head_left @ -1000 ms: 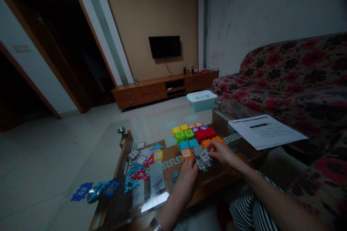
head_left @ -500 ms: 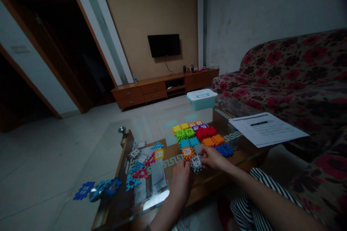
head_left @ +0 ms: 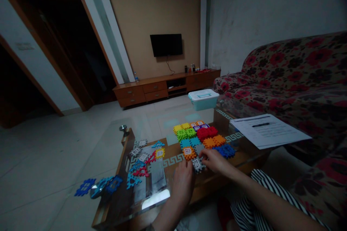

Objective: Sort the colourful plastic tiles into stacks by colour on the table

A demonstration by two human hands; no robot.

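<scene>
A grey square building tile [head_left: 197,165] with toothed edges and a white window pattern lies between my hands at the near end of the coloured tiles. My left hand [head_left: 184,175] has its fingers bent together at the tile's left edge. At the opposite edge, the curled fingers of my right hand [head_left: 214,160] pinch its side; their tips are partly hidden. Just beyond sit an orange window tile [head_left: 189,152] and a plain grey tile [head_left: 200,148]. Grouped by colour behind them are light blue [head_left: 189,142], green [head_left: 185,134], red [head_left: 207,133], orange [head_left: 214,141] and blue tiles [head_left: 227,151].
Loose toothed pieces, including a yellow window tile [head_left: 159,153] and a red triangle [head_left: 141,171], lie left on the glass table [head_left: 169,178]. Blue pieces [head_left: 85,187] are by the left edge. A lidded box [head_left: 204,104] stands at the back; a paper sheet [head_left: 276,133] lies right.
The view has shifted slightly. My right fingers have slid a little up along the grey window tile's side, while my left hand stays at its left edge.
</scene>
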